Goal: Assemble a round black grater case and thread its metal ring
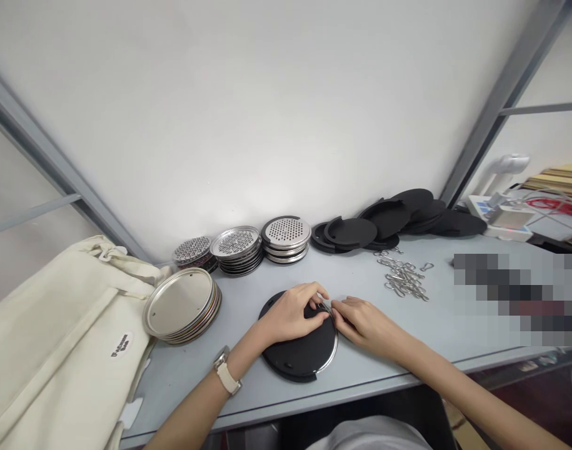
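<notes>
A round black disc (304,356) with a silver rim along its right side lies on the table in front of me. My left hand (292,312) reaches across its top, thumb and fingers closed at the upper right edge around a small metal clip (327,307). From the right, my right hand (361,320) pinches at the same spot, its fingertips on the clip by the rim. The fingers partly hide the clip, so how it sits on the disc cannot be made out. A watch (227,370) is on my left wrist.
Loose metal snap clips (405,278) lie right of centre. Along the wall stand perforated metal discs (236,244), a stack with a black-edged top (288,232) and black discs (351,233). Plain metal plates (180,303) and a cream bag (79,331) are at left.
</notes>
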`<action>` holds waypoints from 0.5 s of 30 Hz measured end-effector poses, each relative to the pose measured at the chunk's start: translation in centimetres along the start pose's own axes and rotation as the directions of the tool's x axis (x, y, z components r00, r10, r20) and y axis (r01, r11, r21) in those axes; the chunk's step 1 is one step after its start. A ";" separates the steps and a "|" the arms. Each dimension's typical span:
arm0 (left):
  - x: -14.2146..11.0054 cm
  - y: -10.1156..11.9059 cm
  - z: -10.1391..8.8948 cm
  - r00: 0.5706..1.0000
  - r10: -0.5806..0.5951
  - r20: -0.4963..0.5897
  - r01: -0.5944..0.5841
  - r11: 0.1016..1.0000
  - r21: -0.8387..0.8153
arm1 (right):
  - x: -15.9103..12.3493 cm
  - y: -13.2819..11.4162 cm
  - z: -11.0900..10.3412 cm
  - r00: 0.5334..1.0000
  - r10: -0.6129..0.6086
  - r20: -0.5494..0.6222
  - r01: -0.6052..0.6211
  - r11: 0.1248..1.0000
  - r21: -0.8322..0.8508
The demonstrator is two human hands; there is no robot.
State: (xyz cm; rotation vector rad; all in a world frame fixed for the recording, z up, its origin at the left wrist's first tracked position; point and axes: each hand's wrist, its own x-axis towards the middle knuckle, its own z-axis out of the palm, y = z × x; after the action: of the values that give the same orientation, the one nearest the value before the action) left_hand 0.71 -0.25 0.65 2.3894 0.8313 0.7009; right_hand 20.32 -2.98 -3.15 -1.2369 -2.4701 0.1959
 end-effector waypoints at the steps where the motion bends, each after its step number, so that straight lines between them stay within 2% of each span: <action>1: 0.0 0.0 0.0 1.000 -0.002 0.001 0.002 1.000 -0.001 | 0.0 0.0 0.0 1.000 0.000 -0.001 0.000 1.000 -0.002; 7: 0.0 -0.1 0.0 1.000 0.000 -0.003 0.000 1.000 -0.008 | 0.0 0.1 0.3 1.000 -0.004 -0.017 0.004 1.000 -0.019; 15: 0.0 0.0 0.0 1.000 0.022 0.002 -0.022 1.000 -0.018 | -0.1 0.4 0.2 0.999 0.051 -0.010 -0.051 0.997 0.055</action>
State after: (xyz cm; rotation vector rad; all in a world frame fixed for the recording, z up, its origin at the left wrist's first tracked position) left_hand 0.67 -0.25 0.63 2.3865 0.7953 0.7120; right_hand 20.57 -2.77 -3.51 -1.2756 -2.4089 0.2678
